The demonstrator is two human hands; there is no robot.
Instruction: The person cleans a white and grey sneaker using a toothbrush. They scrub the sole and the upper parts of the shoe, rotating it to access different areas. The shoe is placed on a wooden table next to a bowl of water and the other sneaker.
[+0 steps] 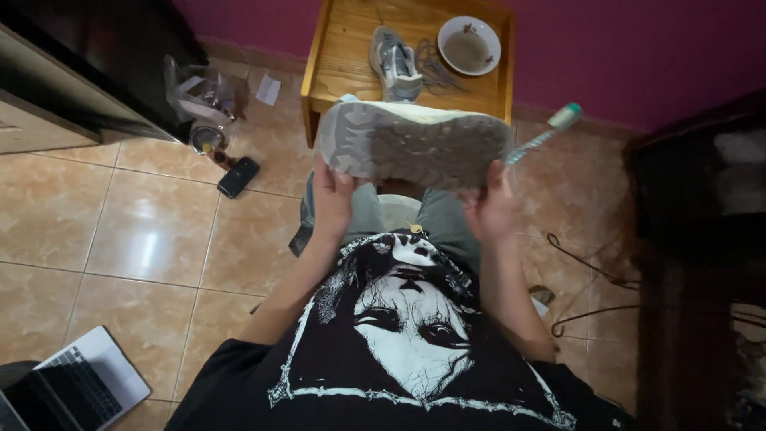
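Observation:
I hold a grey sneaker (411, 142) sole-up across my lap, its tread facing the camera. My left hand (331, 199) grips its left end from below. My right hand (491, 209) supports the right end and also holds a toothbrush (544, 133) with a teal head that sticks up to the right. The second grey sneaker (395, 64) stands upright on a small wooden table (343, 48) in front of me, with loose grey laces (437, 68) beside it.
A white bowl (469, 45) with brownish liquid sits on the table's right side. On the tiled floor lie a black phone (238, 176), a crumpled clear bag (199, 96), a glass jar (207, 137) and an open laptop (76, 383). Dark furniture (702, 263) and cables (586, 271) stand at the right.

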